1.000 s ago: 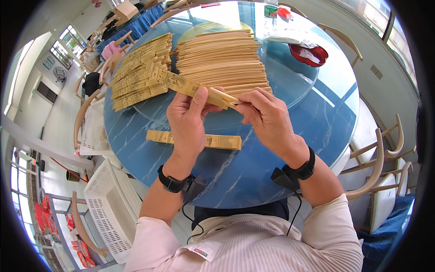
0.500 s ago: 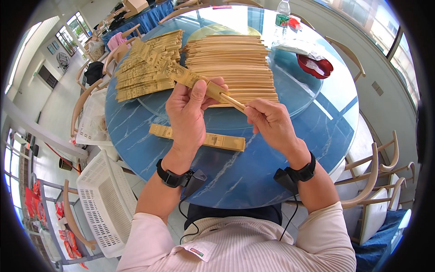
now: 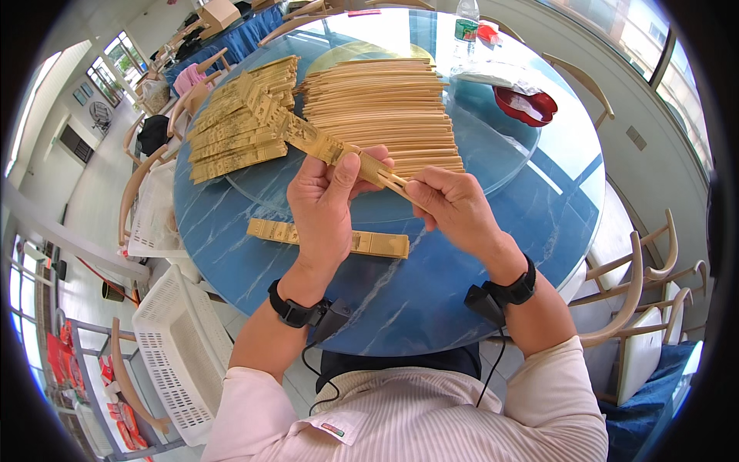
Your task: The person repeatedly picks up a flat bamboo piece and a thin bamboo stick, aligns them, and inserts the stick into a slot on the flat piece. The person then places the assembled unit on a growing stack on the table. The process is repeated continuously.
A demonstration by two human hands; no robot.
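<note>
My left hand (image 3: pixel 327 204) pinches a long gold-brown paper chopstick sleeve (image 3: pixel 314 140) above the table, thumb on top. Out of the sleeve's lower right end comes a pair of pale wooden chopsticks (image 3: pixel 397 183), their far ends hidden inside it. My right hand (image 3: pixel 456 206) grips them close to that opening, fingers closed round the outer part. Behind my hands lies a broad pile of chopsticks (image 3: pixel 377 108). To its left is a fanned heap of printed sleeves (image 3: pixel 235 131). Partly covered by my left wrist, a flat bundle of sleeves (image 3: pixel 377 243) rests nearer me.
The round blue marble-look table (image 3: pixel 416 300) carries a glass turntable (image 3: pixel 500 165). A water bottle (image 3: pixel 466 29), a plastic bag (image 3: pixel 496 75) and a red bowl (image 3: pixel 526 106) stand at the far right. White plastic baskets (image 3: pixel 178 346) and wooden chairs (image 3: pixel 635 296) surround the table.
My right hand has come slightly closer to the sleeve's end, and less of the chopsticks shows between. The sleeve tilts down a little more. The whole view has shifted slightly.
</note>
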